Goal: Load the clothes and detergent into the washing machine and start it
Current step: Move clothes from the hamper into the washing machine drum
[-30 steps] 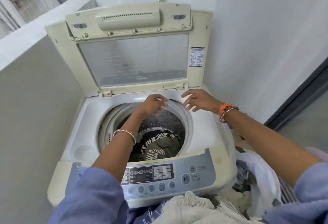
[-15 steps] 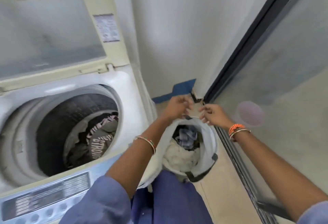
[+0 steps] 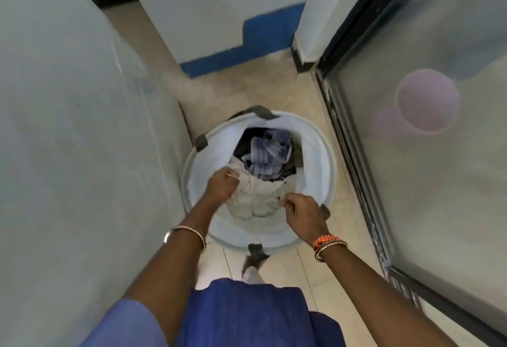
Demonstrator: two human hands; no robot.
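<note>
A round white laundry basket (image 3: 326, 160) with grey handles stands on the tiled floor below me. Inside lie a cream-white garment (image 3: 260, 198) and a blue checked cloth (image 3: 267, 154) over darker clothes. My left hand (image 3: 222, 186) grips the cream garment at its left edge. My right hand (image 3: 301, 209) pinches the same garment at its right edge. The washing machine's side panel (image 3: 82, 154) fills the left of the view; its tub and controls are out of sight. No detergent shows.
A glass sliding door with a dark frame (image 3: 356, 154) runs along the right, its track on the floor. A white wall with a blue skirting strip (image 3: 247, 50) stands behind the basket. My blue skirt (image 3: 247, 316) and one foot (image 3: 251, 272) are just in front of it.
My view swung from the open washer tub down to the basket on the floor. Both hands left the tub rim, reached the basket and took hold of the cream garment.
</note>
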